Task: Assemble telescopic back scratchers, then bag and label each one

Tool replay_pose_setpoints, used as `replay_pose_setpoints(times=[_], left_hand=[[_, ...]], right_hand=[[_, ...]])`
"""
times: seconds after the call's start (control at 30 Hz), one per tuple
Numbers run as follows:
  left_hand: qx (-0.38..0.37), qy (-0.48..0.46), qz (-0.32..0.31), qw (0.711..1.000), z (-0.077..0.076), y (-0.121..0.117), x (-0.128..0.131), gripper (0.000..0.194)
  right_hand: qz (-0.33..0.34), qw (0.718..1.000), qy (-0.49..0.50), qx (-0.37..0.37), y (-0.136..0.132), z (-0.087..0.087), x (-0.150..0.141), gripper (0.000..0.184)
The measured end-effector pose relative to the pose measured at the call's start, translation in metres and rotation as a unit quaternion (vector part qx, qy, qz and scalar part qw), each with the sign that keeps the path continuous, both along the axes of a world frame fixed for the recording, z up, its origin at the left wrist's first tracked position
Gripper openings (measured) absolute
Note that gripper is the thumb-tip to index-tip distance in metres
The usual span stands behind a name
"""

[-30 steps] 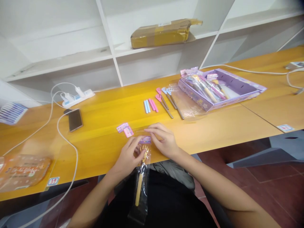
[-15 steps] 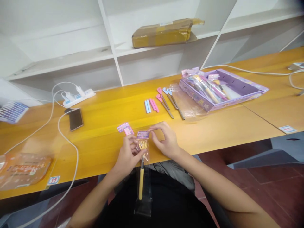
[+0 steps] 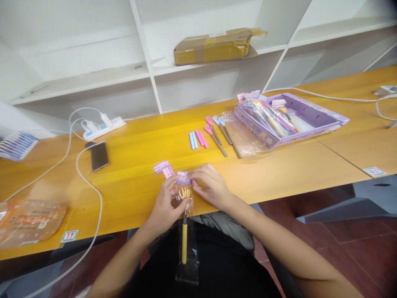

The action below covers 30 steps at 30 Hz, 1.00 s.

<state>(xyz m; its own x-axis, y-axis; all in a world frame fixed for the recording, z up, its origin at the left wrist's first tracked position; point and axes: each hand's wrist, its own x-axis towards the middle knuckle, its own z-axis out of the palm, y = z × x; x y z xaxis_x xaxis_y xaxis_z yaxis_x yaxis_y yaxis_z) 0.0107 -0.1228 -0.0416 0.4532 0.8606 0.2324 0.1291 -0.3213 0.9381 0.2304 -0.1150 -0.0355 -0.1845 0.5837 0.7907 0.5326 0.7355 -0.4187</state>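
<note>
Between my hands is a yellow back scratcher [image 3: 184, 244] inside a clear plastic bag [image 3: 188, 276], its claw end toward the shelf and its handle hanging over my lap. My left hand [image 3: 165, 207] is closed on the bagged back scratcher just below the claw. At the bag's top, the fingers of my right hand [image 3: 214, 187] pinch the right edge of a purple header card [image 3: 184, 179]. Two loose pink and purple cards [image 3: 167, 171] lie beyond my left fingers. Farther off rest pink back scratchers [image 3: 213, 132], blue back scratchers [image 3: 228, 134], blue sleeves [image 3: 192, 140] and pink sleeves [image 3: 201, 139].
A purple box [image 3: 313, 132] with several bagged back scratchers stands at the right, beside flat plastic bags [image 3: 248, 142]. On the left are a phone [image 3: 99, 156], a power strip [image 3: 105, 127], white cables and an orange packet [image 3: 34, 221]. A taped carton [image 3: 214, 47] sits on the shelf.
The purple card at the bag's top has come into fuller view between my fingers. My right hand has shifted slightly left, and the bagged handle has swung to hang straighter.
</note>
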Motion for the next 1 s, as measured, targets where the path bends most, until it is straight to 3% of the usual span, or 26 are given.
replay_pose_setpoints(times=[0.23, 0.5, 0.67, 0.77, 0.83, 1.0], left_hand=[[-0.009, 0.048, 0.004, 0.999, 0.014, 0.0, 0.001, 0.061], [-0.013, 0.047, 0.004, 0.999, 0.013, -0.002, -0.001, 0.05], [0.014, 0.065, -0.022, 0.998, 0.013, -0.002, -0.001, 0.041], [0.015, 0.093, -0.036, 0.995, 0.012, -0.003, -0.003, 0.038], [0.021, 0.097, -0.039, 0.994, 0.01, -0.003, -0.003, 0.034], [0.041, 0.086, -0.034, 0.995, 0.006, -0.002, -0.004, 0.03]], right_hand=[[-0.016, 1.0, -0.011, 0.009, -0.001, -0.004, 0.0, 0.032], [-0.019, 1.0, 0.006, -0.01, -0.007, -0.001, 0.0, 0.037], [-0.017, 0.99, 0.052, -0.132, -0.008, 0.002, -0.005, 0.039], [0.024, 0.976, 0.045, -0.21, -0.008, 0.003, -0.005, 0.022], [0.048, 0.973, 0.024, -0.226, -0.01, 0.003, -0.004, 0.02], [0.074, 0.974, 0.034, -0.213, -0.012, 0.005, -0.002, 0.04]])
